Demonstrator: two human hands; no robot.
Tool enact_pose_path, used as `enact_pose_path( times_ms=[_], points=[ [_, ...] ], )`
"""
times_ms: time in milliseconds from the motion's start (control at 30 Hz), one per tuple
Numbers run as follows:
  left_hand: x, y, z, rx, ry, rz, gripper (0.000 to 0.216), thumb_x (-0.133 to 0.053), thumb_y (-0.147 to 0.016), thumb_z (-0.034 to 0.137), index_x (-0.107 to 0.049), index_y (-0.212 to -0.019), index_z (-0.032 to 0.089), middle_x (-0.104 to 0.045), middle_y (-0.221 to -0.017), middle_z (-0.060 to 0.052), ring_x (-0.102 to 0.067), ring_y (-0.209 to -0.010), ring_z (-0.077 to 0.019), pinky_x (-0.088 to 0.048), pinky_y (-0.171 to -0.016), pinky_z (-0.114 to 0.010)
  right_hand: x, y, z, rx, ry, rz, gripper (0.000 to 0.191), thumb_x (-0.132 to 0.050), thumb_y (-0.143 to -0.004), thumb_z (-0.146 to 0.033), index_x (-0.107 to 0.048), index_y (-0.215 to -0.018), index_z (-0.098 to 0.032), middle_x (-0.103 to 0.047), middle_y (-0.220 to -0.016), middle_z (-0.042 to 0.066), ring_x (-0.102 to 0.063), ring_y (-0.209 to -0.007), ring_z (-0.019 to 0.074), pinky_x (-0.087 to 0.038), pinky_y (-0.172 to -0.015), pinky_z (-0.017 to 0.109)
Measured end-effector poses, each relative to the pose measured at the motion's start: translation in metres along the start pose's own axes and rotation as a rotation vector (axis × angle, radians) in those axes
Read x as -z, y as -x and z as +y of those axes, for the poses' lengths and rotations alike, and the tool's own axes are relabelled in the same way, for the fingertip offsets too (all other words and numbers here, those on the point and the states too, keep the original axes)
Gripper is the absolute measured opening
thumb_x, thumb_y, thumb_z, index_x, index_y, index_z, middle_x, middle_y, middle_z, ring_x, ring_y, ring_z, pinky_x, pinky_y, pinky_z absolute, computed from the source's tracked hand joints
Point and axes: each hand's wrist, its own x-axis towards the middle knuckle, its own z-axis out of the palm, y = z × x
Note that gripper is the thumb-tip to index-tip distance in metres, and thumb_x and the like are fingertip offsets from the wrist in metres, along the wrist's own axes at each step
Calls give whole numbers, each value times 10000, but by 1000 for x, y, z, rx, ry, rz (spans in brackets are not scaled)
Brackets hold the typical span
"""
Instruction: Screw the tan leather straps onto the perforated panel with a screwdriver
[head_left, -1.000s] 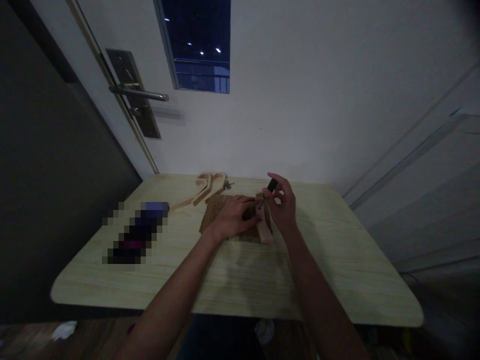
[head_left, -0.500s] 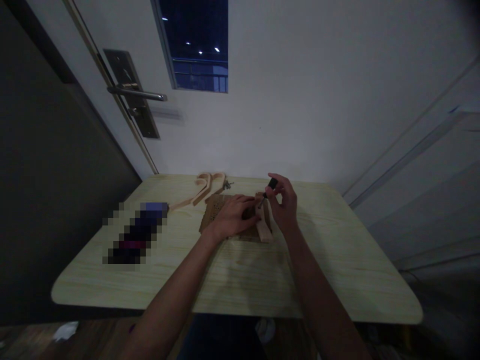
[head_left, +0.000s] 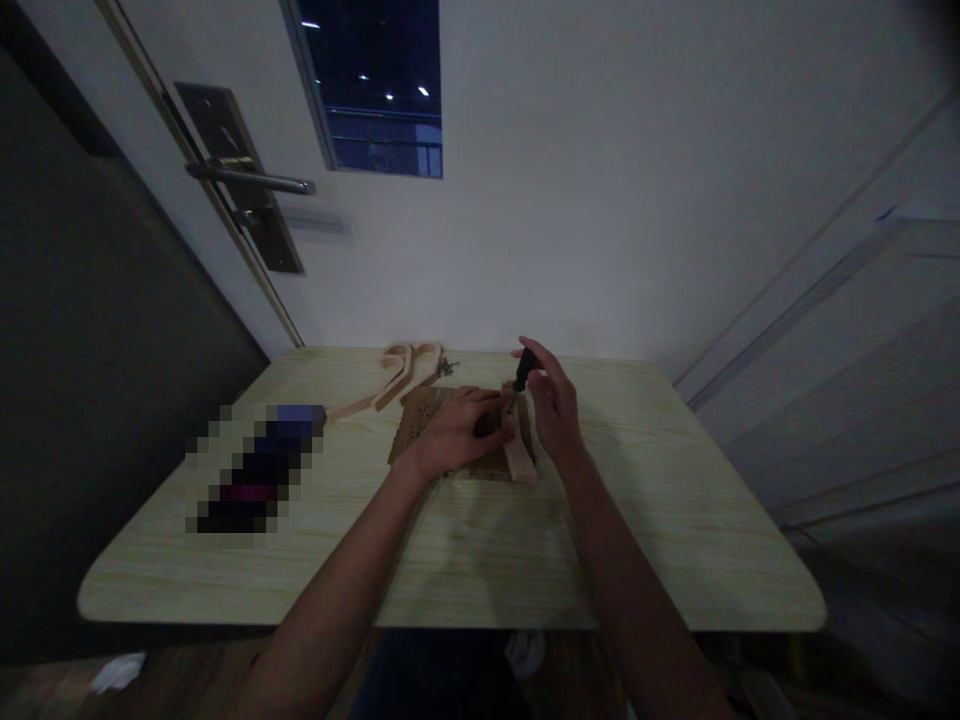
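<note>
My right hand is closed around the black handle of a screwdriver, which leans over a pale wooden strip. The screwdriver's tip points down at the strip's upper part; whether it sits in a screw is too small to make out. Thumb and fingers of my left hand grip the strip from its left side. Under the strip and this hand lies a piece of brown cardboard, its left part dotted with holes. Part of the strip is hidden by my fingers.
Hooked wooden pieces lie at the back left of the table, with small metal screws beside them. A pixelated dark object is farther left. Behind the table stands a white door with a lever handle.
The whole view has shifted slightly. The screwdriver stands more upright, and my right-hand fingers have shifted around its handle. My left hand keeps its hold on the wooden strip.
</note>
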Motion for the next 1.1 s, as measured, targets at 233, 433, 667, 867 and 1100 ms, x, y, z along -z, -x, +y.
enact_pose_path(
  times_ms=[233,433,667,867,1100],
  points=[
    [-1,1,0,-8,-3,17,419,-613,-885,396,-608,-1260,211,-665,-1230,-89,-578,-1163,-263,-453,-1015,-449,-2,0,1,-24,9,43,347,-519,-933,-430,-582,-1252,-309,-679,-1034,40,-623,-825,162,-537,-694,318],
    [-1,2,0,-21,-13,14,429,-615,-884,380,-599,-1280,217,-650,-1262,-87,-565,-1185,-264,-442,-1036,-461,-4,0,5,6,102,97,318,-596,-890,-438,-627,-1179,-309,-658,-1015,22,-522,-673,129,-501,-646,309],
    [-4,3,-2,-59,5,72,453,-628,-875,345,-581,-1303,206,-542,-1409,-125,-532,-1265,-281,-432,-1074,-477,0,4,-3,20,25,9,402,-364,-997,-447,-513,-1342,-303,-657,-1205,70,-620,-1071,207,-523,-896,408],
    [-3,4,0,-63,11,101,438,-620,-877,343,-595,-1289,197,-529,-1416,-138,-536,-1267,-297,-445,-1061,-483,-2,4,-4,35,-36,51,369,-428,-986,-405,-514,-1320,-274,-685,-1076,62,-652,-964,178,-544,-817,351],
    [-4,4,3,9,33,59,393,-650,-845,317,-645,-1216,186,-654,-1240,-114,-578,-1176,-280,-463,-1020,-474,-3,3,1,-7,17,109,319,-585,-906,-379,-555,-1208,-284,-654,-1008,28,-613,-772,142,-503,-630,288]
  ],
)
